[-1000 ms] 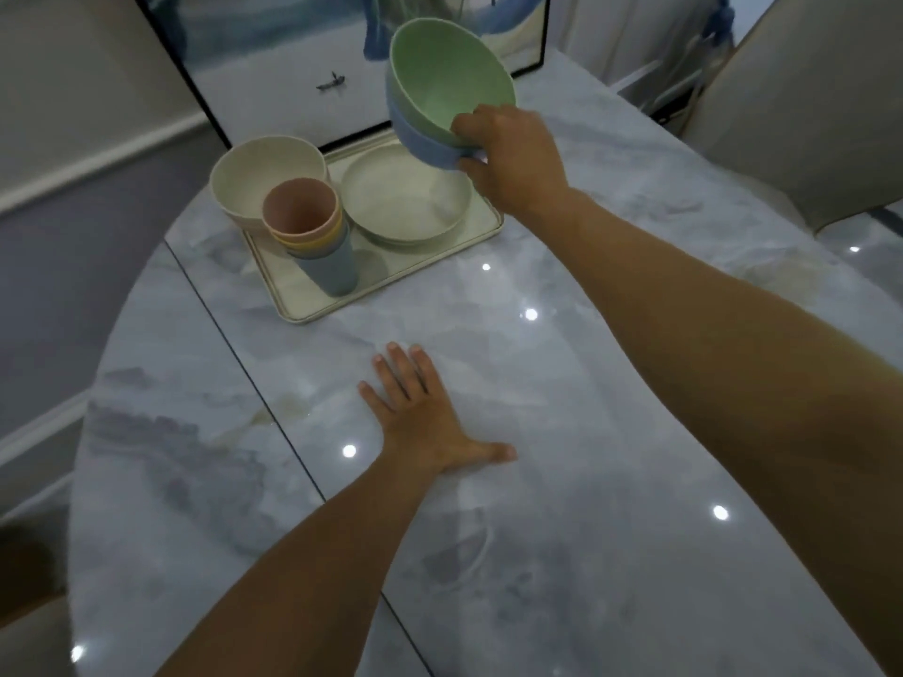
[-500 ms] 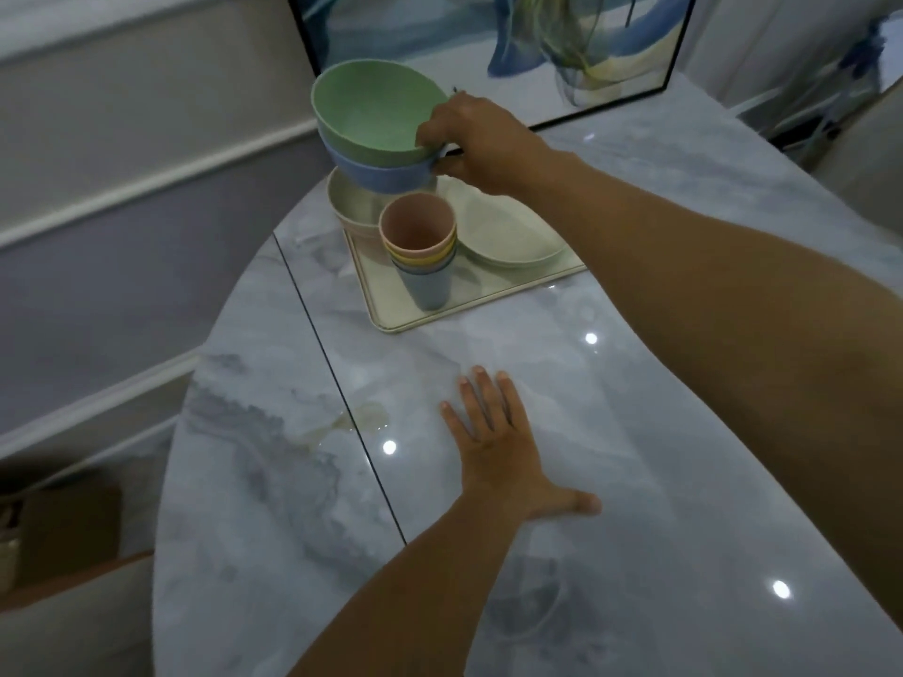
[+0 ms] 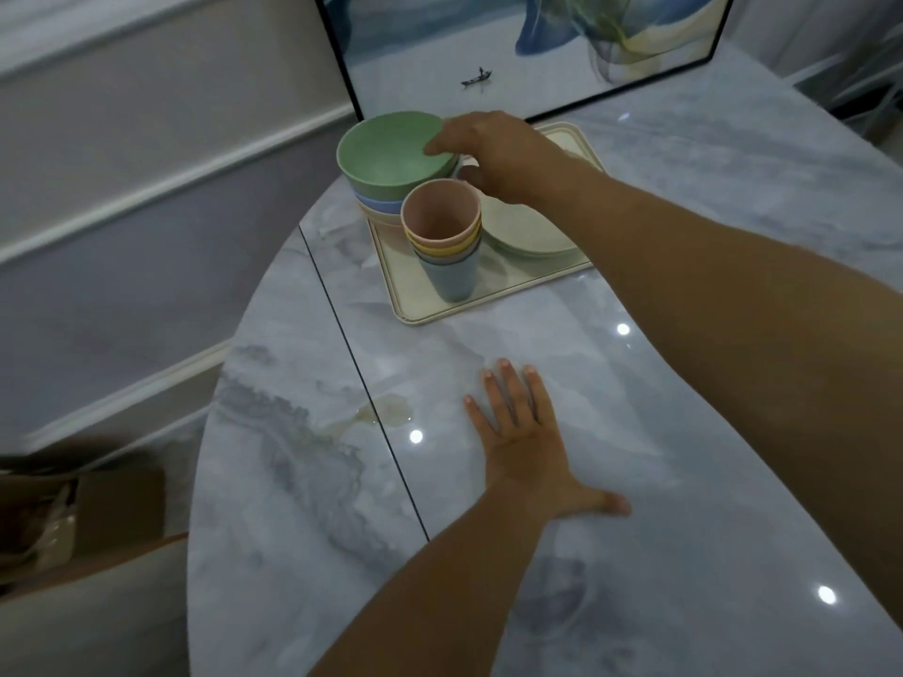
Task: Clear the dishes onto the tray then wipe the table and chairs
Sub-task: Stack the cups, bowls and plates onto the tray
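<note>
Here the pale grey marbled worktop (image 3: 684, 432) fills most of the view, rounded at its left edge and crossed by a dark seam that runs from the far side to the near one. A framed picture (image 3: 513, 51) with blue and white shapes stands along the far edge. Off the near left edge show part of a beige chair (image 3: 88, 613) and a brown box (image 3: 97, 505). A cream tray (image 3: 425, 305) lies at the far edge of the worktop just in front of the picture, its near left corner close to the seam. In the tray's far left corner stands a stack of bowls: a green bowl (image 3: 391, 149) on top, nested in a blue bowl (image 3: 378, 202), with a cream bowl (image 3: 376, 216) at the bottom. A cream plate (image 3: 527, 237) lies flat on the right part of the tray, partly covered by the right forearm. The right hand (image 3: 498, 158) holds the green bowl by its right rim, fingers curled over into the bowl and thumb bent just outside the wall. The left hand (image 3: 527, 442) lies flat on the worktop near its middle, palm down, fingers straight and thumb spread wide, holding nothing. A stack of cups (image 3: 447, 246) stands upright at the tray's near left, pink on top, blue at the bottom. A small yellowish stain (image 3: 386, 410) sits on the worktop at the seam, left of the flat hand.
</note>
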`<state>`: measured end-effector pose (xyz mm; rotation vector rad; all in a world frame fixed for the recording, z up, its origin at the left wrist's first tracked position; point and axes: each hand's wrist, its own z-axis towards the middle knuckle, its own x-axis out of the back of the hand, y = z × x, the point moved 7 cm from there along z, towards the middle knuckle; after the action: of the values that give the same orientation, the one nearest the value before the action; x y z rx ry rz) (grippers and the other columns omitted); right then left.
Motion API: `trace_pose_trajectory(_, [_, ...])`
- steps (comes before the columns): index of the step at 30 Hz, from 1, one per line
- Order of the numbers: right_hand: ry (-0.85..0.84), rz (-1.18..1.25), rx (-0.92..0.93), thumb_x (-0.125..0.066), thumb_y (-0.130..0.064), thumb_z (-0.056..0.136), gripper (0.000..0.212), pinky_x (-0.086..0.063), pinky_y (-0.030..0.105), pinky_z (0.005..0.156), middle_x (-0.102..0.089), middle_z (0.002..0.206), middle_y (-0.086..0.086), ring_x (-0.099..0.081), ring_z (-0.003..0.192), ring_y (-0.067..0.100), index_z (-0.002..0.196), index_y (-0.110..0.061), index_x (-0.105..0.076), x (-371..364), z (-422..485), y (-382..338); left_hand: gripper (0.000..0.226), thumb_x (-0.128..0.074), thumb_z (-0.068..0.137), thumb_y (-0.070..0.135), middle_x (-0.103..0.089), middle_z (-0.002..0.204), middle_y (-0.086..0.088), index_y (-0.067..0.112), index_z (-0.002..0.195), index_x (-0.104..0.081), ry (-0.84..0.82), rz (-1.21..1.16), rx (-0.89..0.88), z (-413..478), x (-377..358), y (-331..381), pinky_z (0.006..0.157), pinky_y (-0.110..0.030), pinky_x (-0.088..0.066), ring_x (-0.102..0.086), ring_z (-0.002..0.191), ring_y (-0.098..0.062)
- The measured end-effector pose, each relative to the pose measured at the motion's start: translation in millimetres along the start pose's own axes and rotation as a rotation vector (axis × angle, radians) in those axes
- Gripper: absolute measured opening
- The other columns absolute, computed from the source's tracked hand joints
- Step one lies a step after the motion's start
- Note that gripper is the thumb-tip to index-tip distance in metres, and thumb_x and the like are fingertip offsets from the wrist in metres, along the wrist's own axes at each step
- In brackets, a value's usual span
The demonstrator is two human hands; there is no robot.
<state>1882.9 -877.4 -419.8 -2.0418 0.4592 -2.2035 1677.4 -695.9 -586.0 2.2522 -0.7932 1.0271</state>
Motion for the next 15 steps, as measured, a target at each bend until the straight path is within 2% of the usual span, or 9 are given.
trace_pose_trajectory(3, [0.066,0.020,-0.054,-0.063,-0.008,0.095,0.063,-0.035,0.039,0.118,-0.051,0.154,0.004,-0.045,0.142,0.027,0.153,-0.028,-0.047,12,-23,14,0.183,-0.064,0.037,0.102,0.055,0.149,-0.026,0.004,0.147,0.044,-0.003,-0.004,-0.001,-1,-1,2,0.113,-0.074,0.019,0.051,0.137,-0.047])
trace_pose_trajectory(6, [0.160,0.090,-0.134,-0.064,-0.014,0.094,0.068,-0.041,0.038,0.114,-0.057,0.149,0.000,-0.052,0.135,0.025,0.156,-0.028,-0.041,21,-58,32,0.183,-0.064,0.036,0.103,0.058,0.147,-0.023,0.007,0.146,0.046,-0.013,-0.018,-0.004,0,1,-1,0.113,-0.073,0.021,0.055,0.135,-0.044])
trace_pose_trajectory(12, [0.305,0.248,-0.318,-0.059,-0.031,0.088,0.059,-0.048,0.042,0.107,-0.065,0.132,0.005,-0.061,0.120,0.025,0.146,-0.020,-0.053,17,-171,72,0.184,-0.057,0.031,0.108,0.056,0.149,-0.022,0.009,0.146,0.047,-0.045,-0.014,0.028,-5,5,0,0.113,-0.073,0.020,0.052,0.137,-0.045])
trace_pose_trajectory(15, [0.371,0.314,-0.441,-0.059,-0.027,0.088,0.050,-0.050,0.039,0.101,-0.066,0.126,0.011,-0.064,0.112,0.027,0.136,-0.013,-0.062,6,-231,78,0.185,-0.055,0.028,0.109,0.054,0.152,-0.022,0.010,0.148,0.045,-0.049,0.005,0.047,-8,9,0,0.114,-0.072,0.022,0.049,0.140,-0.045])
